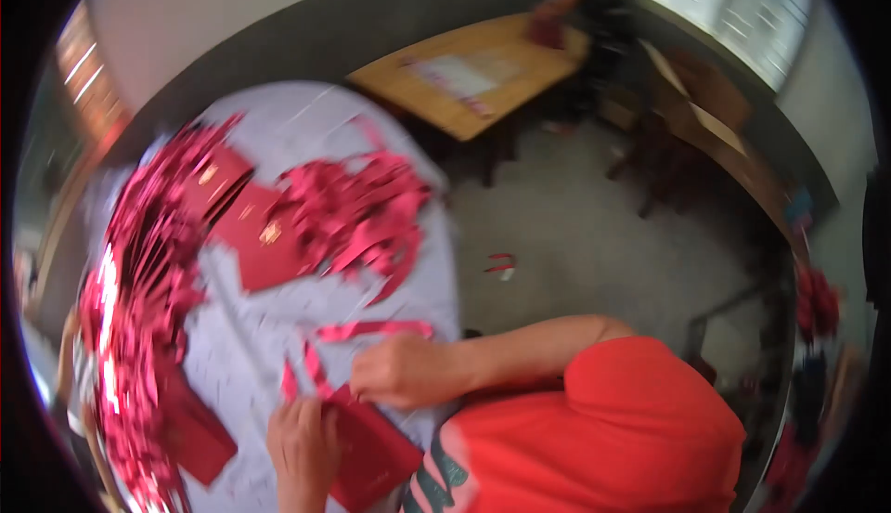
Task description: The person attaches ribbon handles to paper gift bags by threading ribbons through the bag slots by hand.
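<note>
left hand [302,443] grip: grasping red envelope [371,453] | right hand [401,371] grip: clenched on envelope's top edge | near table edge [452,262]

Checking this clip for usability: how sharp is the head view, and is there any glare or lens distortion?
Head view: motion blur smears the whole frame, so the left hand and right hand on the red folded card lack crisp edges; bright glare streaks the shiny red paper pile at left; fisheye bends the wooden table and wall line, with a black rim around the picture.
</note>
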